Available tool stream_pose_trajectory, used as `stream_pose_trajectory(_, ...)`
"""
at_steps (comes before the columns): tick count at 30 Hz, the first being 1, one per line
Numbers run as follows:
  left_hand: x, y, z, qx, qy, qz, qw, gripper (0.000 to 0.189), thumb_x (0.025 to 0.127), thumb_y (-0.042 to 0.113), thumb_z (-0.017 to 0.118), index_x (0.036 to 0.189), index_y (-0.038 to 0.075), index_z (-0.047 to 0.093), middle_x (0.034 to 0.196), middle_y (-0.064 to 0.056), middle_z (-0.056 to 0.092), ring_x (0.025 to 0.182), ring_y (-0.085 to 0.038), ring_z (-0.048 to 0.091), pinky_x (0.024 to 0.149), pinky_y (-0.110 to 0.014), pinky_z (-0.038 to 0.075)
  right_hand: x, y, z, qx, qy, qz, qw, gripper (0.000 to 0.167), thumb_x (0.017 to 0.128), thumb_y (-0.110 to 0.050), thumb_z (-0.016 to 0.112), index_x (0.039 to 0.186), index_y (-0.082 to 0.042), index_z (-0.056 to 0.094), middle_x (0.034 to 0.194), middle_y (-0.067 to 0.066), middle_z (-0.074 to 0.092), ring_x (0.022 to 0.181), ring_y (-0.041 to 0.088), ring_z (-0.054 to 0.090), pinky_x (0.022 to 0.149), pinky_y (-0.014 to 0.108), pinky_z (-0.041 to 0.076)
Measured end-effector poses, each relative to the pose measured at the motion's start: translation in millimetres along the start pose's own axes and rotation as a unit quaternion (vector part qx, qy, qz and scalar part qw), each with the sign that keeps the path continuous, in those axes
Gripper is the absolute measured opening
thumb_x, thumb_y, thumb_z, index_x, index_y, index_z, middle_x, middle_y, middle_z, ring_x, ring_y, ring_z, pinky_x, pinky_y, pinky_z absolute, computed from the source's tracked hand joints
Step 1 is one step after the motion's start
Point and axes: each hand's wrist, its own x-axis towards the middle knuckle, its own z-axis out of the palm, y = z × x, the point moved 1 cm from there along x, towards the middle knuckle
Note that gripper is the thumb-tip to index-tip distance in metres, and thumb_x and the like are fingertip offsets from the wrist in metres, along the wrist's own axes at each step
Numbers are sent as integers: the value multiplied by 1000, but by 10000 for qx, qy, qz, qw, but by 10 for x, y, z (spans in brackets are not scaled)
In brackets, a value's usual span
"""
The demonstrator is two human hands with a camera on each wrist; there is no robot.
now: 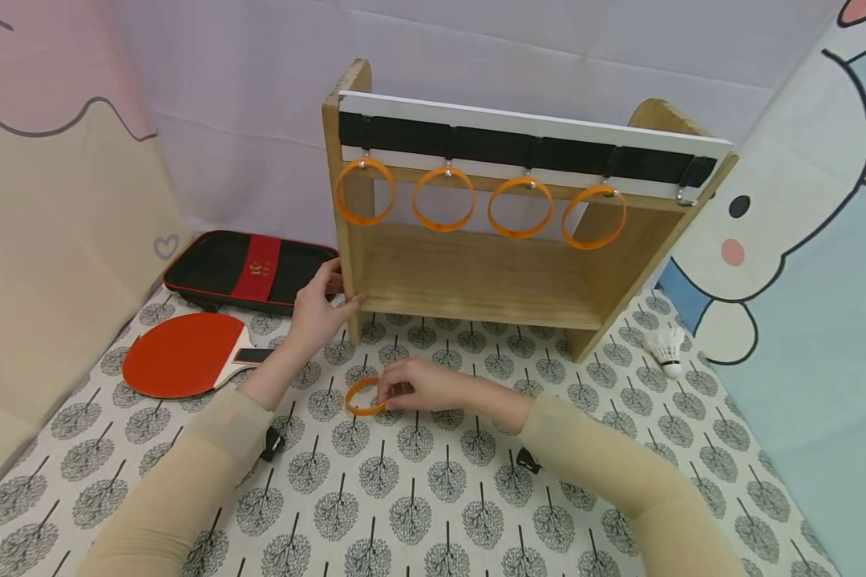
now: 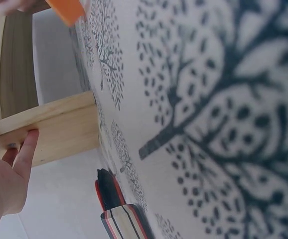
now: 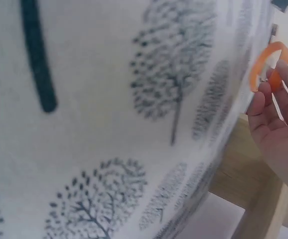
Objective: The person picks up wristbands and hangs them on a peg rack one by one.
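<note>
My left hand [image 1: 319, 308] grips the left side panel of a small wooden shelf [image 1: 476, 264]; the left wrist view shows its fingers against the panel [image 2: 64, 132]. Low over the cloth in front of the shelf, my right hand [image 1: 420, 385] pinches an orange silicone wristband [image 1: 361, 398] between thumb and fingers. That wristband [image 3: 263, 62] also shows in the right wrist view. Several matching orange wristbands [image 1: 443, 227] hang from hooks along the black strip [image 1: 491, 144] on the shelf's front. The rightmost hook [image 1: 685, 195] holds no band.
A red table tennis bat [image 1: 180, 357] lies at the left, its handle partly behind my left arm. Behind it sits a black case with a red band [image 1: 260, 268]. On the right is a white shuttlecock [image 1: 667, 353]. Tree-patterned cloth [image 1: 411, 513] covers the table.
</note>
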Motion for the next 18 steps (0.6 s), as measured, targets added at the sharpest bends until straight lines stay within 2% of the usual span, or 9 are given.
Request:
stream_pose_trajectory(6,0,-9,-1,1,18,38,10000,61,84,18,71,138,13,43,107,-13,63,102,-31,60,88,-53,45,-121,-114,-118,193,38,274,9994,8,86,-13,67,94,-11,68,86,-5,64,73,1,55,63,17,49)
stream_pose_trajectory(12,-2,-7,8,17,-27,27,10000,61,85,20,70,138,12,42,108,-13,62,103,-31,60,87,-54,45,-267,-222,-249,423,210,220,9986,8,86,-11,68,93,-12,68,89,-5,65,76,3,58,66,20,52)
stream_pose_trajectory(18,2,0,11,-14,-26,8,10000,61,85,19,70,138,13,42,108,-14,62,103,-31,60,87,-54,46,-442,-372,-455,870,348,392,9948,13,85,-8,69,98,-12,68,96,-4,66,79,6,59,71,23,54)
